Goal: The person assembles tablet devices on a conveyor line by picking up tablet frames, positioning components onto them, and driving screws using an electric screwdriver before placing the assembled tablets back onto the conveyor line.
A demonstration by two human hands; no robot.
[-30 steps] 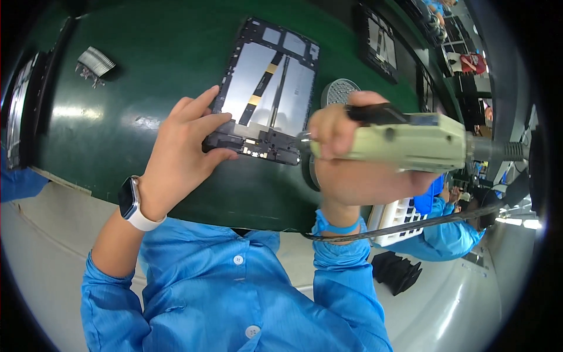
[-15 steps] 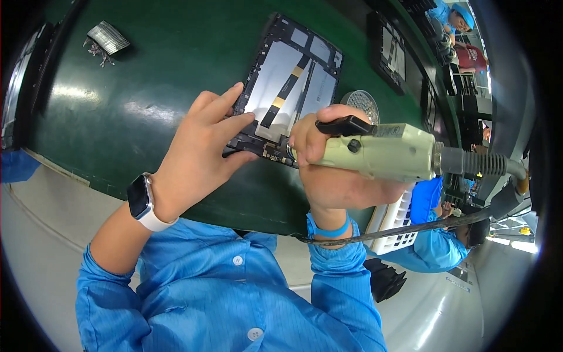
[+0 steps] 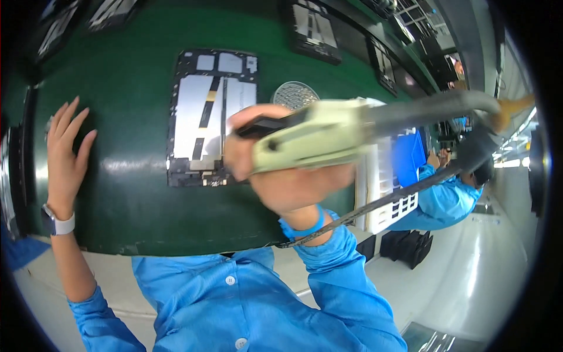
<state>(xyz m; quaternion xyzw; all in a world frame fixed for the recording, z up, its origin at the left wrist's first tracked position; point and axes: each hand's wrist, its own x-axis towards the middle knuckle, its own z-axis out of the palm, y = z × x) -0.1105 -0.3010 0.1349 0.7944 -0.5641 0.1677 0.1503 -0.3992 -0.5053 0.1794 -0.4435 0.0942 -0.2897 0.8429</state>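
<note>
My right hand (image 3: 287, 176) is wrapped round a pale green electric screwdriver (image 3: 311, 138) with a black lever; both are smeared by motion, and the tip is hidden behind my fingers. An opened tablet (image 3: 185, 117) with bare silver panels and a dark ribbon cable lies flat on the green bench, just left of that hand. My left hand (image 3: 67, 149) has its fingers stretched out at the bench's left side, well away from the tablet. Something small and silvery shows partly behind its fingers; I cannot make out whether they touch it.
A round dish (image 3: 296, 94) of small metal pieces sits beyond the screwdriver. More tablets (image 3: 314, 32) stand along the far side. White (image 3: 375, 211) and blue bins (image 3: 409, 158) are at the right, near a co-worker's blue sleeve (image 3: 448, 202). The screwdriver's thick cable (image 3: 434, 114) runs off right.
My left hand has let go of the tablet and swung far left, fingers outstretched. The screwdriver in my right hand has shifted off the tablet's lower edge. The whole view has turned.
</note>
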